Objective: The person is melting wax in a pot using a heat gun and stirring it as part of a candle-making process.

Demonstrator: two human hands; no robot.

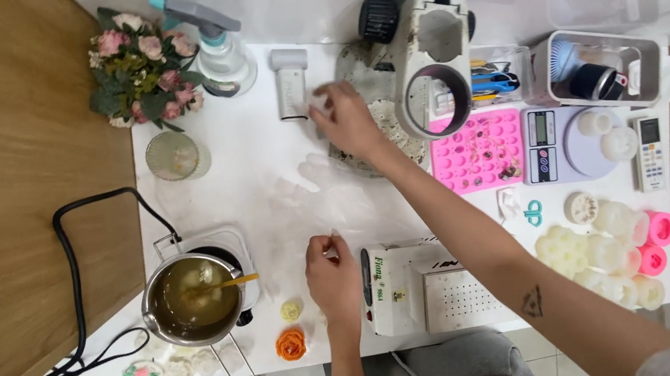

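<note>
Right hand (pixel 347 117) stretches far across the white table (pixel 266 188), fingers pinched on something small and pale, probably a clear mould piece, just beside the white handheld device (pixel 289 82). Left hand (pixel 331 276) rests near the white box machine (pixel 417 285), fingers loosely curled, a small item at its fingertips; cannot tell what. Pot (pixel 192 297) of yellow liquid sits left.

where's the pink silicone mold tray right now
In the head view, the pink silicone mold tray lies flat on the white table, right of centre, between the white machine and the small digital scale.
</note>
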